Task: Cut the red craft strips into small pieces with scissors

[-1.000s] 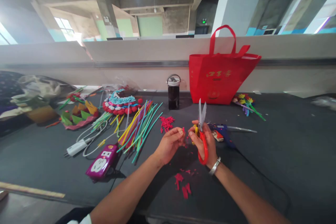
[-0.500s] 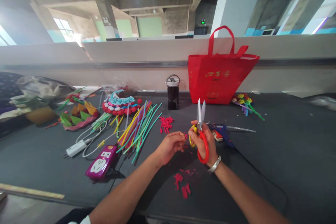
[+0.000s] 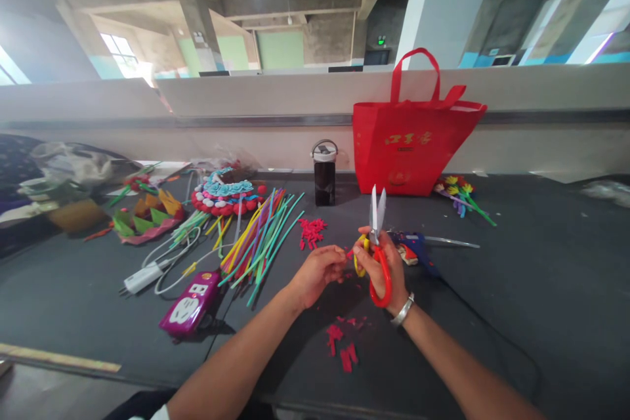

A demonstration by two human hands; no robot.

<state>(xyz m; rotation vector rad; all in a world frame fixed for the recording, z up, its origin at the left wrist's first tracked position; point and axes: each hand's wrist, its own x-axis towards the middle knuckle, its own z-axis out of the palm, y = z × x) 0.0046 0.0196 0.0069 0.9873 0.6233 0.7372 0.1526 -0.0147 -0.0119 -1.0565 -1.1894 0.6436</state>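
My right hand [image 3: 384,272] is closed round a pair of scissors [image 3: 380,269] with one red and one yellow handle loop; the blades point up, slightly parted. Between the two hands a small red scrap [image 3: 350,254] shows, pinched in the fingertips of my left hand [image 3: 322,271]. My right fingertips come close to the scrap too; whether they touch it I cannot tell. Beyond my left hand lies a heap of small red pieces [image 3: 312,233]. Nearer me, larger red scraps [image 3: 348,357] lie on the dark table [image 3: 295,361].
Colourful pipe cleaners [image 3: 266,243] and a purple case [image 3: 191,304] are on the left. Behind them stands a flower-trimmed ring [image 3: 226,190]. At the back are a dark bottle [image 3: 324,177] and a red bag [image 3: 413,151]. A blue glue gun [image 3: 420,252] with a cord lies right.
Hardly anything differs. Slightly more of the red scrap shows between my fingertips, and both hands stay in nearly the same place with the scissors still held upright.
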